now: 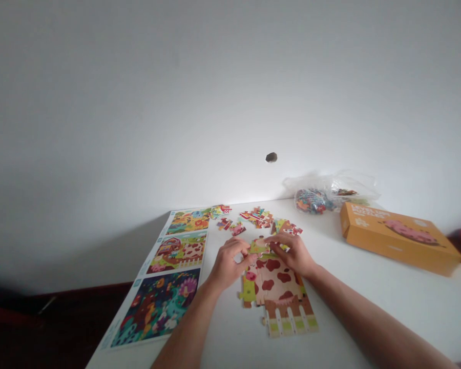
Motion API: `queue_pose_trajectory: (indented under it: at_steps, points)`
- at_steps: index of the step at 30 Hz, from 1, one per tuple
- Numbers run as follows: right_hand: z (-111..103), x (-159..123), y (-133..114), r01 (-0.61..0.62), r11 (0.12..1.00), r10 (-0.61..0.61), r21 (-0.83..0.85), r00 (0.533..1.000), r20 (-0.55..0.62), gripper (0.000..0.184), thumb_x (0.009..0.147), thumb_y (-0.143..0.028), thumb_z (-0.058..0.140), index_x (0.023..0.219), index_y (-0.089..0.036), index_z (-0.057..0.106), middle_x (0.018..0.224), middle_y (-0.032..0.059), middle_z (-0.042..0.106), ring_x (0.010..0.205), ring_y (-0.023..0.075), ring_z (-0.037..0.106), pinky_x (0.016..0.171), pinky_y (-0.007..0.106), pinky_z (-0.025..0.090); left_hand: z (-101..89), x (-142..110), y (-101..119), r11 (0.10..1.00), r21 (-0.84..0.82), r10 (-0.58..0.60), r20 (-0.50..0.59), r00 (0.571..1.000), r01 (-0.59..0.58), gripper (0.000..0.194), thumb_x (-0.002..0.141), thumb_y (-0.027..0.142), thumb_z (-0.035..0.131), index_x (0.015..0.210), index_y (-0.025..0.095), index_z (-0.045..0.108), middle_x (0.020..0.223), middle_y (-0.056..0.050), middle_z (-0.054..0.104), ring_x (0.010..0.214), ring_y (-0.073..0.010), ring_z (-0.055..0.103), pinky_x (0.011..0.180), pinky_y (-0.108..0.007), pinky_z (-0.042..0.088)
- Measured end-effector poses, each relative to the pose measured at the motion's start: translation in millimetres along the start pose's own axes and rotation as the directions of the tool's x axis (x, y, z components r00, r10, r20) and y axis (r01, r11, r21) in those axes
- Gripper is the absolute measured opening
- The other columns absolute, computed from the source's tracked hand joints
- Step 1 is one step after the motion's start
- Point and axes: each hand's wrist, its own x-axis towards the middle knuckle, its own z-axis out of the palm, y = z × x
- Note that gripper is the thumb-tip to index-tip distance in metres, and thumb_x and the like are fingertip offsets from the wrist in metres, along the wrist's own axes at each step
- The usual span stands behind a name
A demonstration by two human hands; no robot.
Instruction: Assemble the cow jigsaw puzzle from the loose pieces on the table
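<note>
On the white table lies a partly joined jigsaw puzzle (278,279) showing a brown-spotted cow above a white fence. At its top edge, my left hand (230,259) and my right hand (290,251) pinch a green and cream puzzle piece (259,246) from both sides. The fingers of both hands are closed on that piece. Whether it is locked into the cow section below cannot be made out. Just beyond my hands lie loose puzzle pieces (256,217), with another cluster (288,226) by my right fingers.
Left of the puzzle lies a printed reference sheet (149,271) with three pictures. An orange puzzle box (399,238) is at the right. Clear plastic bags (332,192) with pieces inside rest against the wall (215,102), which has a small hole (271,157).
</note>
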Motion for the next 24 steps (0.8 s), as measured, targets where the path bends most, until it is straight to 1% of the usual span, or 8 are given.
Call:
queue_pose_trajectory:
  at_steps: [3, 5, 7, 10, 12, 17, 20, 24]
  points:
    - [-1.2, -0.4, -2.6, 0.001, 1.000, -0.001, -0.005, 1.000, 0.018, 0.027, 0.092, -0.024, 0.056, 0.114, -0.024, 0.071, 0.103, 0.0076, 0.072, 0.089, 0.0195, 0.067, 0.081, 0.031, 0.052, 0.3, -2.0, -0.8, 0.994, 0.021, -0.105, 0.012, 0.994, 0.105, 0.019, 0.081, 0.027, 0.072, 0.091, 0.021, 0.058, 0.087, -0.002, 0.069, 0.086, -0.0184, 0.066, 0.083, -0.033, 0.052]
    - [-1.1, -0.3, -3.9, 0.001, 1.000, -0.001, -0.006, 0.999, 0.038, 0.028, 0.091, -0.023, 0.057, 0.115, -0.024, 0.070, 0.104, 0.0073, 0.072, 0.091, 0.0199, 0.066, 0.083, 0.032, 0.052, 0.4, -2.6, -1.7, 0.991, 0.045, -0.130, 0.031, 0.991, 0.129, 0.037, 0.081, 0.027, 0.073, 0.113, 0.023, 0.058, 0.091, -0.003, 0.070, 0.091, -0.0196, 0.067, 0.088, -0.036, 0.052]
    - [0.2, 0.0, -4.3, 0.006, 1.000, -0.006, -0.004, 0.999, 0.048, 0.026, 0.091, -0.023, 0.057, 0.113, -0.024, 0.071, 0.102, 0.0069, 0.073, 0.091, 0.0201, 0.066, 0.084, 0.033, 0.052, 0.5, -2.3, -2.4, 0.993, 0.070, -0.102, 0.072, 0.992, 0.097, 0.043, 0.082, 0.024, 0.072, 0.122, 0.024, 0.058, 0.093, -0.003, 0.070, 0.095, -0.0205, 0.066, 0.092, -0.038, 0.051]
    - [2.5, 1.0, -0.6, -0.006, 1.000, 0.006, -0.021, 1.000, -0.002, 0.024, 0.092, -0.025, 0.055, 0.109, -0.024, 0.072, 0.098, 0.0063, 0.073, 0.086, 0.0198, 0.066, 0.079, 0.032, 0.052, 0.9, -1.1, -2.8, 0.994, 0.093, -0.068, 0.113, 0.991, 0.057, 0.039, 0.082, 0.020, 0.071, 0.120, 0.026, 0.063, 0.096, -0.004, 0.070, 0.099, -0.0212, 0.064, 0.092, -0.038, 0.051]
    - [1.9, 2.2, 6.5, -0.062, 0.995, 0.055, -0.072, 0.994, -0.095, 0.024, 0.092, -0.027, 0.054, 0.107, -0.024, 0.073, 0.094, 0.0062, 0.073, 0.083, 0.0202, 0.066, 0.077, 0.033, 0.052, 1.3, -1.3, -2.9, 0.991, 0.123, -0.073, 0.126, 0.989, 0.058, 0.043, 0.080, 0.020, 0.073, 0.121, 0.026, 0.063, 0.103, -0.005, 0.070, 0.104, -0.0228, 0.061, 0.095, -0.040, 0.050]
    - [-10.7, 6.8, 34.6, -0.374, 0.897, 0.290, -0.234, 0.900, -0.325, 0.029, 0.089, -0.030, 0.054, 0.108, -0.022, 0.074, 0.093, 0.0076, 0.073, 0.083, 0.0224, 0.067, 0.083, 0.036, 0.052, 3.1, -6.3, -4.4, 0.961, 0.269, -0.136, 0.252, 0.958, 0.065, 0.048, 0.073, 0.026, 0.079, 0.119, 0.031, 0.067, 0.132, -0.005, 0.062, 0.127, -0.0311, 0.049, 0.108, -0.053, 0.038]
    - [-17.6, 8.3, 46.9, -0.464, 0.837, 0.382, -0.289, 0.875, -0.296, 0.036, 0.085, -0.023, 0.054, 0.116, -0.023, 0.072, 0.097, 0.0070, 0.074, 0.090, 0.0237, 0.067, 0.088, 0.036, 0.051, 3.9, -8.5, -5.2, 0.952, 0.291, -0.186, 0.315, 0.931, 0.091, 0.046, 0.075, 0.029, 0.078, 0.119, 0.034, 0.067, 0.136, -0.002, 0.060, 0.131, -0.0314, 0.045, 0.112, -0.056, 0.031]
    - [-17.4, 7.7, 52.7, -0.415, 0.836, 0.356, -0.359, 0.908, -0.221, 0.049, 0.078, -0.011, 0.052, 0.122, -0.024, 0.069, 0.110, 0.0052, 0.073, 0.102, 0.0249, 0.063, 0.093, 0.036, 0.049, 3.0, -7.4, -3.7, 0.960, 0.265, -0.186, 0.347, 0.919, 0.094, 0.039, 0.078, 0.032, 0.075, 0.116, 0.033, 0.068, 0.134, -0.003, 0.061, 0.129, -0.0290, 0.047, 0.112, -0.055, 0.029]
